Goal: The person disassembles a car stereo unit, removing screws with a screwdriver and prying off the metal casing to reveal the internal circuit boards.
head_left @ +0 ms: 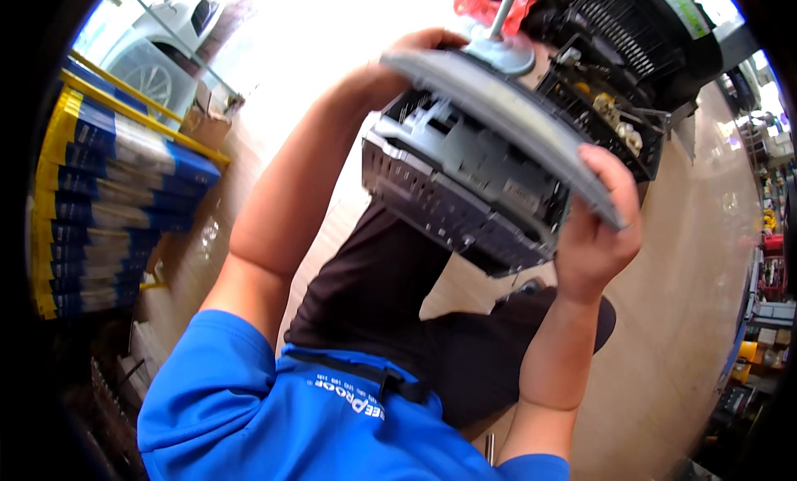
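Note:
A long, curved grey panel (510, 107) is held tilted in front of me, slightly blurred by motion. My left hand (407, 58) is closed round its far left end. My right hand (602, 224) grips the near right end, with the thumb over the face and the other fingers partly hidden. Right behind and below the panel is a boxy metal chassis (457, 195) with rows of slots and holes along its side. Whether panel and chassis are joined I cannot tell. The chassis is above my knees; what bears its weight is hidden.
Beyond the panel are a round grey stand base (502, 56) with a pole, a black crate (656, 153) of small parts and a black ribbed appliance (631, 33). On the left, blue-and-white packages (124, 182) fill a yellow rack (62, 107). Crowded shelves (768, 311) line the right.

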Demonstrator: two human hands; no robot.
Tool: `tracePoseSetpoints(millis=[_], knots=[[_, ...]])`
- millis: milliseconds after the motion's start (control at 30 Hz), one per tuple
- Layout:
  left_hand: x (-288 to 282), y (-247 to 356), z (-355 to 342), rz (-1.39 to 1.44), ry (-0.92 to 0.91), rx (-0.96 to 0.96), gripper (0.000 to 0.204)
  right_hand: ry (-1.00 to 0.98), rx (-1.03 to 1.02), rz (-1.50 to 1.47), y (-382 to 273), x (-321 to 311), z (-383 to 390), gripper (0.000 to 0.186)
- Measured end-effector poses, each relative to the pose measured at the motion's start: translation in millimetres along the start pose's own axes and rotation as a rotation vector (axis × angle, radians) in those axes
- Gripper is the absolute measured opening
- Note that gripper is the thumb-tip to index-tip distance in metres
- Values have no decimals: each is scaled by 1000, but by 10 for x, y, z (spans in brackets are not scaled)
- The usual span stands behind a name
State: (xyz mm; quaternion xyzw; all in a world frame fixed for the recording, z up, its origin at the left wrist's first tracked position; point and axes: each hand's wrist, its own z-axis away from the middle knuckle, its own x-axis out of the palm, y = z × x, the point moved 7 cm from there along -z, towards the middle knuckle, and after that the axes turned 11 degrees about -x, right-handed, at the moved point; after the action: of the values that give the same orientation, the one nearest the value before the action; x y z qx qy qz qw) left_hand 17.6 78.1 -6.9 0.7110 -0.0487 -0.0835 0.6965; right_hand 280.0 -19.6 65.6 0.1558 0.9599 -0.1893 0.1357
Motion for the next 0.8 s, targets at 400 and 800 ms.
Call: tracePoseSetpoints(millis=[400,800], knots=[[106,-368,76,368,59,-33,36,112,285,-206,318,35,63,12],[136,-369,236,357,123,20,36,92,218,-142,300,28,87,10]])
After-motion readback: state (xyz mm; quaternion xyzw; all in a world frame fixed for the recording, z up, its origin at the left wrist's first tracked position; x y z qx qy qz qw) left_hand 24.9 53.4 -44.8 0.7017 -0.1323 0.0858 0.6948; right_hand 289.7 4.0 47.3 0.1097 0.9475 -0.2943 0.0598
